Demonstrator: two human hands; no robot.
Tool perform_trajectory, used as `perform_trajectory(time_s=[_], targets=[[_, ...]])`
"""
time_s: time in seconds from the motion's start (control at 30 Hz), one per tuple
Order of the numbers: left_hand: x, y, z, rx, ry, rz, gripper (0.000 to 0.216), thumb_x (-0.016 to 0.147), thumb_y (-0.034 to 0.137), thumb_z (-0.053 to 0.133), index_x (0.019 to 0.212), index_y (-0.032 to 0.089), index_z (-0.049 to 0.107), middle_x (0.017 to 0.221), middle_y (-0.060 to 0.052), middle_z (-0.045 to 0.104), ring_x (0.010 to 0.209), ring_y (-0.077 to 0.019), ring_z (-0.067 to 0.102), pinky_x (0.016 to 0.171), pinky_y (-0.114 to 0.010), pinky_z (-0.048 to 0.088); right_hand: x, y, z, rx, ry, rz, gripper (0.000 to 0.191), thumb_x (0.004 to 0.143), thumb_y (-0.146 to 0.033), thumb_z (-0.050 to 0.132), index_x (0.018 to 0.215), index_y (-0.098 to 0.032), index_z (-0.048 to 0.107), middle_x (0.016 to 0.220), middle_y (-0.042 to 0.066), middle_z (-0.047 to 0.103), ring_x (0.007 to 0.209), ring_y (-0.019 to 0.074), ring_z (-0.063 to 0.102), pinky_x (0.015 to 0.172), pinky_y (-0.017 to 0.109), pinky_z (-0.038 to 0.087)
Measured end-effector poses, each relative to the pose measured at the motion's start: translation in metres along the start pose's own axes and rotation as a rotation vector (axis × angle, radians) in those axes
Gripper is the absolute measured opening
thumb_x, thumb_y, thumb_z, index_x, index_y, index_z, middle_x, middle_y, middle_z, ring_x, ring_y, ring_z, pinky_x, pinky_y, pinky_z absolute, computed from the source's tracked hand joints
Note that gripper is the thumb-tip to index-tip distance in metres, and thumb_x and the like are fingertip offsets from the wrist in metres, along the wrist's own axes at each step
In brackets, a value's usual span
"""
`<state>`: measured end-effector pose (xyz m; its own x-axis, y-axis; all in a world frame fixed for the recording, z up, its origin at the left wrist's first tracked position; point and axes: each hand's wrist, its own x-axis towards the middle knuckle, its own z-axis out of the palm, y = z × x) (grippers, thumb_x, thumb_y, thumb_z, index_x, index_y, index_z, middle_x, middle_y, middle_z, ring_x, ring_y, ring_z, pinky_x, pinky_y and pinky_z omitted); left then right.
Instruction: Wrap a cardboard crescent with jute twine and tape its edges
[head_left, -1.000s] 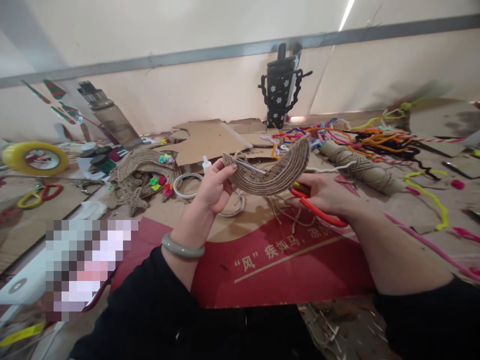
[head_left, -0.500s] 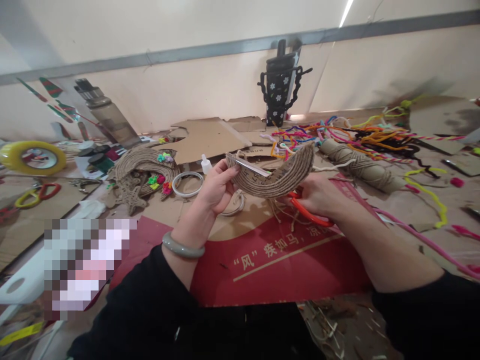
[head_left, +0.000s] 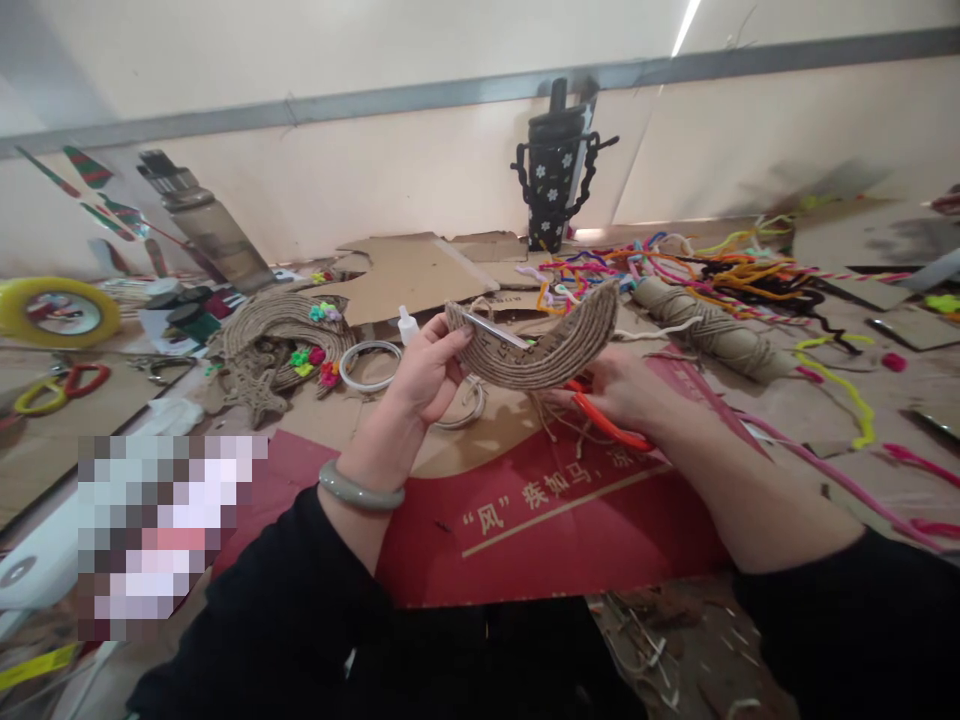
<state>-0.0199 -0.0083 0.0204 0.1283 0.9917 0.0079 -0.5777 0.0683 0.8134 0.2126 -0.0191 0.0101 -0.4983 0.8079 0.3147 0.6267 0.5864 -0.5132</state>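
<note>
My left hand (head_left: 431, 370) pinches the left tip of a crescent-shaped piece (head_left: 536, 365) of cardboard covered with rows of twine. Lettering shows on the cardboard inside the curve. A thin shiny strip (head_left: 496, 331) lies along its inner side; whether it belongs to the scissors I cannot tell. Fingers of my right hand (head_left: 630, 390) are closed around scissors (head_left: 611, 425) with orange-red handles, close under the crescent's right end. The crescent hides much of the scissors' blades. Loose twine ends (head_left: 551, 420) dangle below, over a red printed cardboard sheet (head_left: 555, 540).
Left stand a twine-wrapped wreath (head_left: 251, 330) with bright flowers, a white ring (head_left: 371, 367), a small glue bottle (head_left: 407, 325) and a yellow tape roll (head_left: 56, 312). Behind is a black flowered tumbler (head_left: 551, 185). Right lie a twine spool (head_left: 712, 330) and coloured pipe cleaners (head_left: 675, 265).
The whole view has shifted slightly to the left. Both hands, the crescent and the scissors keep nearly the same pose, with my right hand slightly closer to the crescent.
</note>
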Motion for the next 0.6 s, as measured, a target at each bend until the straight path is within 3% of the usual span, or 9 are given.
perform_trajectory(time_s=[0.6], targets=[[-0.0008, 0.0024, 0.0, -0.004, -0.009, 0.005, 0.016, 0.071, 0.008, 0.071, 0.084, 0.015, 0.064, 0.075, 0.001, 0.071, 0.065, -0.0104, 0.067, 0.062, -0.022, 0.055, 0.0012, 0.0012, 0.0051, 0.014, -0.008, 0.036, 0.031, 0.081, -0.046, 0.065, 0.098, -0.022, 0.073, 0.091, 0.008, 0.076, 0.087, 0.0261, 0.068, 0.077, 0.038, 0.055]])
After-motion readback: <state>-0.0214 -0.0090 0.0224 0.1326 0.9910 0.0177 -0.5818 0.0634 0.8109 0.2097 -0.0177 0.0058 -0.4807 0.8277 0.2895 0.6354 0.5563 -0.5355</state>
